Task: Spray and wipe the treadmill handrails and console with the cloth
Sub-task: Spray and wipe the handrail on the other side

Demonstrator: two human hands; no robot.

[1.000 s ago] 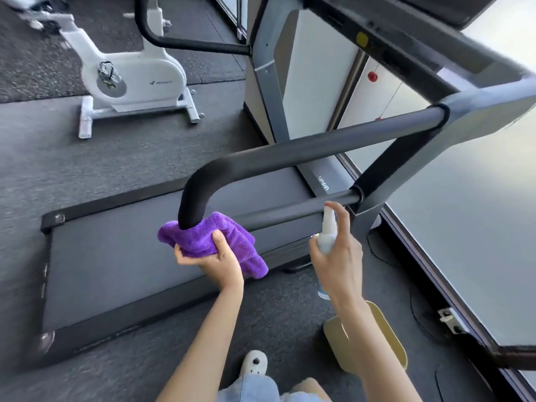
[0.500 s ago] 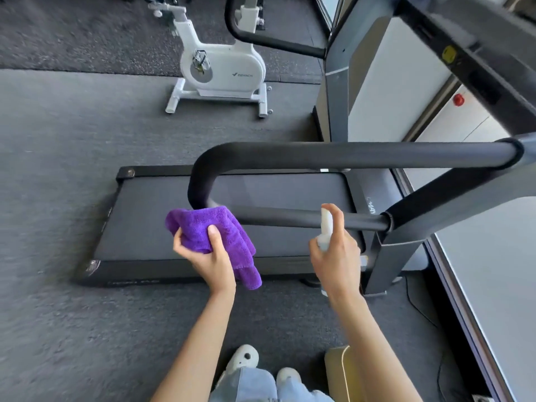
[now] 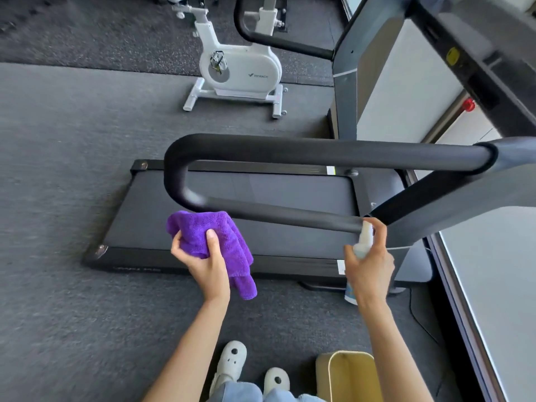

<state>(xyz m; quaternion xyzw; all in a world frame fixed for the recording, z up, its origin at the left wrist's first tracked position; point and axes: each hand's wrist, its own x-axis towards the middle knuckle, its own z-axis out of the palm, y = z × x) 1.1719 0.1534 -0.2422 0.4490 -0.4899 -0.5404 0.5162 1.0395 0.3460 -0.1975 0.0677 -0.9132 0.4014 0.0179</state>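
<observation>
"Can you read any words here?"

"Only just. The white exercise bike (image 3: 242,69) has a small grey tick mark with a short brand word next to it, but the letters are too blurry to make out."

"What about the spray bottle (image 3: 363,245)?"

"Its label is too small and mostly hidden. Nothing else can be read."

Dark grey carpet (image 3: 72,198) covers the floor, with a darker speckled mat (image 3: 101,33) at the far side. A white exercise bike (image 3: 237,68) stands far centre. A pale wall panel (image 3: 493,285) runs along the right. A yellowish bin (image 3: 348,375) sits near right.
</observation>
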